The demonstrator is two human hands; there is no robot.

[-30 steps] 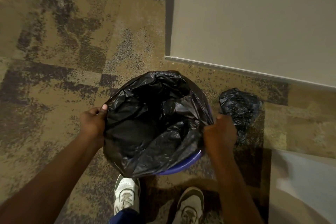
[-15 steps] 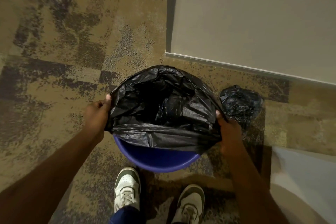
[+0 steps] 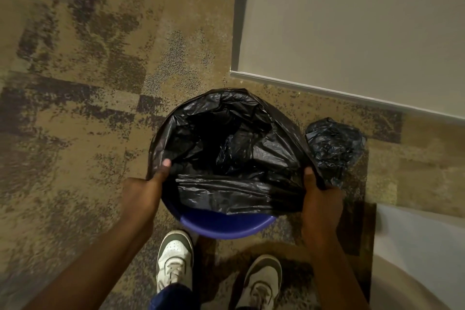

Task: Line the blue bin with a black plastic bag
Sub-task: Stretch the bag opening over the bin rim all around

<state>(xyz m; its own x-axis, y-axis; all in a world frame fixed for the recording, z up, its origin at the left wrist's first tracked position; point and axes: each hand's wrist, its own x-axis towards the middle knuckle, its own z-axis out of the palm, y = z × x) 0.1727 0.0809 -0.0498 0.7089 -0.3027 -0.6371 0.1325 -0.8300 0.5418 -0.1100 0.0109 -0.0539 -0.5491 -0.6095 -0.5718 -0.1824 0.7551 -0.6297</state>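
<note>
You are looking straight down at the blue bin [image 3: 226, 225], which stands on the patterned carpet [image 3: 75, 108] in the lower middle of the frame, just above your two shoes [image 3: 173, 259]. The black plastic bag [image 3: 226, 148] sits inside it with its mouth open. Its far edge is folded over the rim at the top and along both sides, while the near edge hangs slack across the opening, so a crescent of bare blue rim shows at the bottom.

Your left hand [image 3: 143, 191] grips the bag's edge at the left side of the bin, thumb inside the opening, fingers clamped on the plastic. Your right hand [image 3: 319, 199] does the same at the right side, its fingers closed on a bunched fold of the bag.

A second crumpled black bag [image 3: 334, 148] lies on the carpet just beside the bin, to its right. A pale wall panel [image 3: 352, 20] fills the upper right of the frame, and a light-coloured surface shows at the lower right corner.
</note>
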